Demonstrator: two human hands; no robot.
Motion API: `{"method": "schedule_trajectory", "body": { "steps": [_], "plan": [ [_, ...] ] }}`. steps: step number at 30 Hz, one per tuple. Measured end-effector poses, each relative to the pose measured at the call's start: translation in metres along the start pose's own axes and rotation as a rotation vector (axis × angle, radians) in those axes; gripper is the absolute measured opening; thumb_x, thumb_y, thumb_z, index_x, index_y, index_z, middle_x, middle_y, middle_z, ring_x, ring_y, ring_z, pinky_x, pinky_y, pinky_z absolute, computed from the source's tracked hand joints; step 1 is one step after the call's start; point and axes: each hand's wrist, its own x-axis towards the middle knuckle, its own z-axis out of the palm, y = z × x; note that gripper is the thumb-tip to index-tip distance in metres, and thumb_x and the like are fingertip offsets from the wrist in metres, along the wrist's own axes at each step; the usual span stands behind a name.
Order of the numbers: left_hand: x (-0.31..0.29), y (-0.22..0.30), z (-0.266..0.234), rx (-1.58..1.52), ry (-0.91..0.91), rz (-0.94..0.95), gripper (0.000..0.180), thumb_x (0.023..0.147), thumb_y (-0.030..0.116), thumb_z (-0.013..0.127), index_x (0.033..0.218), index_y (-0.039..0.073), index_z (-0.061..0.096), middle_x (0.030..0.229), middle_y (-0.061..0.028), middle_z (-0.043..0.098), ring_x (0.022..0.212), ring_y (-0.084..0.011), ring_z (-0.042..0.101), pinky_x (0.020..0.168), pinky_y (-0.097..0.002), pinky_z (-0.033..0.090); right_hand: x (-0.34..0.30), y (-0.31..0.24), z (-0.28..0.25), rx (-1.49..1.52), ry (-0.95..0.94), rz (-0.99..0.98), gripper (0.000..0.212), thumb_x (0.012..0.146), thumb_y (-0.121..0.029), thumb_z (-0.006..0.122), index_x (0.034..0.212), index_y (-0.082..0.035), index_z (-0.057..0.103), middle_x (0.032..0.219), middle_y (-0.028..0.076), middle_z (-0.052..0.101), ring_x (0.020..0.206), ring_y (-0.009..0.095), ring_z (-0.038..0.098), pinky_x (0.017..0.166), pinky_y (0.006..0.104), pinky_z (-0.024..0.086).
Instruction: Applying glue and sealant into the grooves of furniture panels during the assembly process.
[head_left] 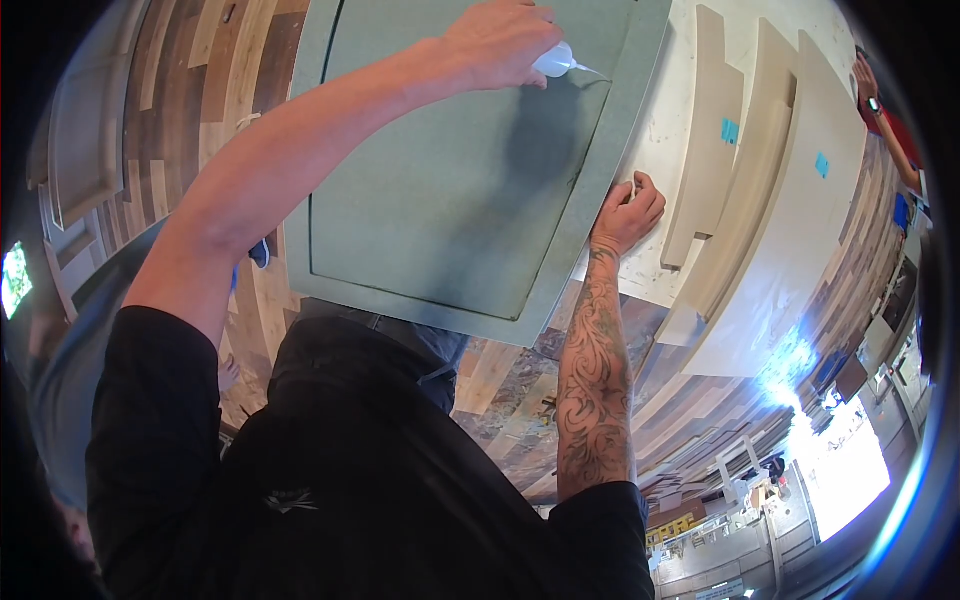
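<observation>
Glare [845, 470] burns lower right; a soft shadow [538, 150] darkens the panel [400, 210].

One left hand [505, 42] and one right hand [628, 212] belong to the person, which makes two. There is one squeeze bottle [553, 61] having one thin nozzle [590, 69]. I count one green panel [430, 210] and one white worktop [658, 145]. To the right of the panel, the larger pale boards [765, 165] are three in number. The pieces of blue tape [822, 165] are two, and exactly one watch [873, 104] is visible.
</observation>
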Motion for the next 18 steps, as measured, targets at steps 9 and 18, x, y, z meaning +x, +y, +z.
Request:
{"method": "schedule_trajectory", "body": {
  "steps": [9,18],
  "plan": [
    [-0.006,0.006,0.003,0.019,-0.018,-0.017,0.037,0.074,0.023,0.088,0.101,0.003,0.073,0.105,-0.0172,0.071,0.107,-0.0364,0.066,0.094,-0.0467,0.054,0.0,-0.001,-0.001,-0.008,0.001,-0.007,0.025,0.088,-0.009,0.063,0.112,-0.01,0.065,0.108,0.009,0.059,0.105,0.031,0.058,0.092,0.0453,0.047],
    [0.011,-0.006,0.0,0.022,0.029,-0.005,0.038,0.073,0.022,0.088,0.103,0.003,0.073,0.106,-0.0176,0.071,0.108,-0.0371,0.066,0.096,-0.0469,0.053,0.001,-0.003,-0.002,-0.011,-0.004,0.001,0.024,0.089,-0.01,0.063,0.112,-0.01,0.064,0.108,0.009,0.059,0.104,0.031,0.058,0.093,0.0452,0.047]
  ]
}}
